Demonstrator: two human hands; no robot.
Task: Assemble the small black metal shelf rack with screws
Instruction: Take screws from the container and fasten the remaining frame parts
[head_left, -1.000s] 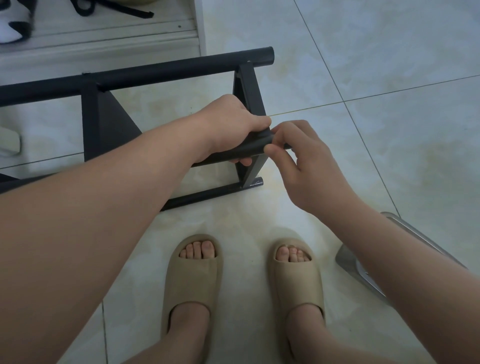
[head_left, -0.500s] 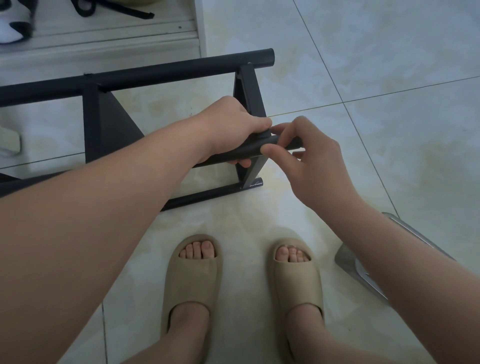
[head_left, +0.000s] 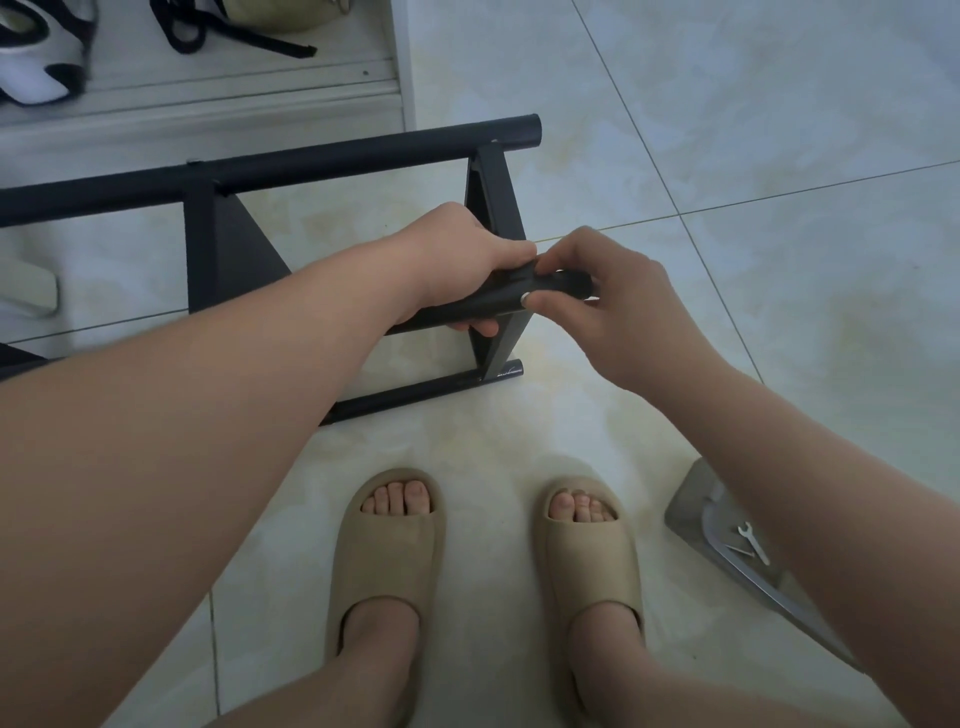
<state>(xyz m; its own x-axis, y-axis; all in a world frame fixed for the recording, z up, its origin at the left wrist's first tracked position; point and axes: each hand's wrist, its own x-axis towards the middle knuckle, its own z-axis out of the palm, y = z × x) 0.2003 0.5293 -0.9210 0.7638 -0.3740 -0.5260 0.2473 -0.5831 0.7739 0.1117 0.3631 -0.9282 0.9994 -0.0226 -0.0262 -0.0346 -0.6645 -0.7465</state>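
The small black metal rack lies on its side on the tiled floor, with round bars along the top and bottom and flat side brackets between them. My left hand grips the near black tube from above. My right hand pinches the right end of that same tube with thumb and fingers, just past the bracket. Whether a screw is between the fingertips cannot be told.
A grey metal tray lies on the floor at lower right with a small flat wrench on it. My feet in beige slippers stand just below the rack. A white shelf ledge with shoes and black straps runs along the top left.
My right hand has slid a little to the right along the tube's end and its fingers have shifted their pinch. My left hand keeps its grip on the tube.
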